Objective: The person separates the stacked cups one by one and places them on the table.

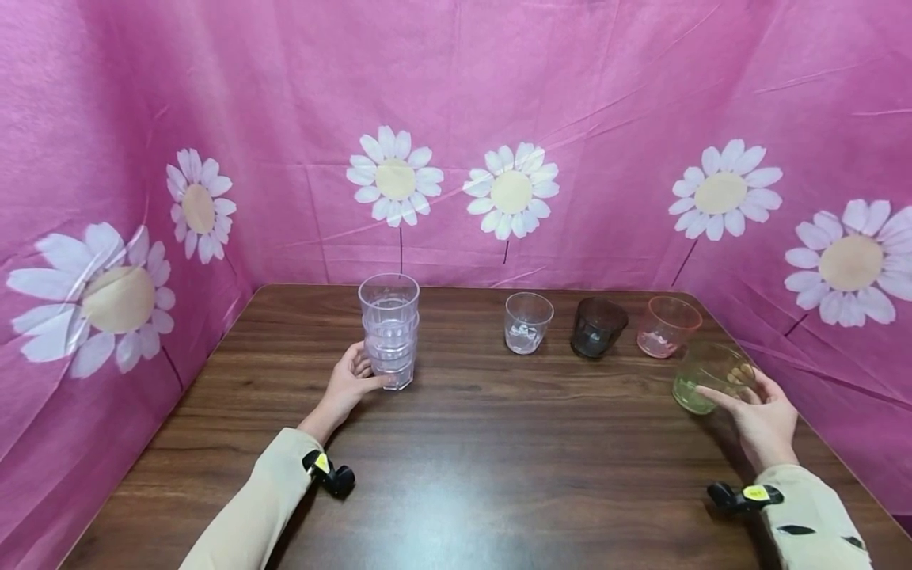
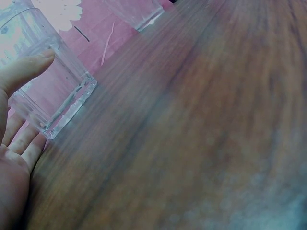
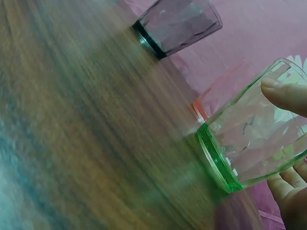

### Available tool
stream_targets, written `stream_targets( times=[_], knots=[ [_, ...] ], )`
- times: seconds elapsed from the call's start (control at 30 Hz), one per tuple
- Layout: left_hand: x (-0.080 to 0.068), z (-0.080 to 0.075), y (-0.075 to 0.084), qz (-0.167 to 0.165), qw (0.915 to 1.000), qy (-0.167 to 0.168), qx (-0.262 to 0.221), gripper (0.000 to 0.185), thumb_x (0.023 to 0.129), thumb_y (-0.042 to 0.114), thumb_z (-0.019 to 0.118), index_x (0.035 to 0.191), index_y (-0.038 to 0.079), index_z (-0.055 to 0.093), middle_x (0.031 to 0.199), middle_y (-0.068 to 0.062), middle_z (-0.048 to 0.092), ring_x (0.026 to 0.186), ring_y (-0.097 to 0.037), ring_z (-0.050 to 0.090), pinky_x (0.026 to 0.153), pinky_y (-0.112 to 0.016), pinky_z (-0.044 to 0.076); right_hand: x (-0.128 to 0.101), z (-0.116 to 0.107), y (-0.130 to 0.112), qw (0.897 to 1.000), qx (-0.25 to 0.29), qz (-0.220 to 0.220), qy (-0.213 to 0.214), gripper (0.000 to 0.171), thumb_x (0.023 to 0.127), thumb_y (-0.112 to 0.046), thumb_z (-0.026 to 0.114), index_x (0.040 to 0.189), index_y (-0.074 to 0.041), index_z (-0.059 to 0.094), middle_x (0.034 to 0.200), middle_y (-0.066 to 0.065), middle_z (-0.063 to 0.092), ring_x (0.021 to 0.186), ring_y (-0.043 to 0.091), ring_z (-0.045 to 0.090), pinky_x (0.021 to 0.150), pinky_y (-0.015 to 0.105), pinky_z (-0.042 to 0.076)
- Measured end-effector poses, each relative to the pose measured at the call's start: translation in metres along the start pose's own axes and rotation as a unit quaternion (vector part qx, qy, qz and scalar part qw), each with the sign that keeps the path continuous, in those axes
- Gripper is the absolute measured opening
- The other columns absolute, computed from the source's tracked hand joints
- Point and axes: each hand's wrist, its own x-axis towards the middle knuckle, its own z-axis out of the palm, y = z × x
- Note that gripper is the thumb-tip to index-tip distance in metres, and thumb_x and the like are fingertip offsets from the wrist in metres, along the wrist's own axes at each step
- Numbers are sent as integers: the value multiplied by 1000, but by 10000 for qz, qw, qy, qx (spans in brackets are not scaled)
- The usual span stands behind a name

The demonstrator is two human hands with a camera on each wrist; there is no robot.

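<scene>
- Left hand [image 1: 345, 392]: thumb in front, fingers behind, closed around the lower part of a nested stack of clear tumblers [image 1: 390, 332]; stack upright between thumb and fingers.
- Right hand [image 1: 768, 416]: thumb on the near side, fingers behind, parted to the width of a green-tinted tumbler [image 1: 691, 394] and gripping it; contact of base with wooden tabletop [image 1: 499, 443] uncertain.
- Beyond and leftward of right fingers: pink tumbler [image 1: 655, 342], smoky dark tumbler [image 1: 597, 328], then single clear tumbler [image 1: 527, 324].
- Sound handling, as judged: steady the tall stack low against toppling; keep the green-tinted tumbler clear of the pink one near right fingertips; squeeze evenly to prevent slipping.
</scene>
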Motion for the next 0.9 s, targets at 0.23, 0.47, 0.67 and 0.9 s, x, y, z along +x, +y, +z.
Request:
stream_targets(
  times=[0.23, 0.47, 0.67, 0.9],
  knots=[
    [-1, 0, 0, -21, 10000, 2, 25, 69, 75, -16, 75, 135, -9, 42, 125, -16, 59, 101, -2, 58, 95, -20, 45, -1, -1, 3, 9991, 342, -236, -63, 72, 64, 34, 70, 120, -10, 60, 112, -3, 59, 100, 3, 60, 60, 26, 58],
    [-1, 0, 1, -17, 10000, 0, 12, 69, 75, -16, 74, 136, -9, 42, 125, -16, 59, 102, -2, 58, 96, -21, 45, 0, 2, 4, 9997, 122, -184, 97, 73, 65, 30, 73, 124, -10, 59, 112, -5, 60, 99, 2, 59, 62, 20, 57],
    [0, 0, 0, -23, 10000, 2, 43, 69, 75, -16, 75, 135, -9, 42, 126, -17, 59, 102, -2, 58, 96, -22, 45, -4, 6, 2, 9990, -344, -63, 264, 77, 68, 25, 76, 130, -16, 55, 114, -8, 57, 101, 1, 55, 64, 13, 53],
    [-1, -1, 2, -12, 10000, 1, 46, 69, 75, -16, 74, 136, -9, 42, 126, -18, 58, 102, -2, 58, 95, -21, 45, -7, 13, -6, 9953, -910, 144, 303, 102, 73, 18, 77, 156, -16, 29, 144, -4, 43, 137, 8, 33, 76, 5, 46]
  ],
)
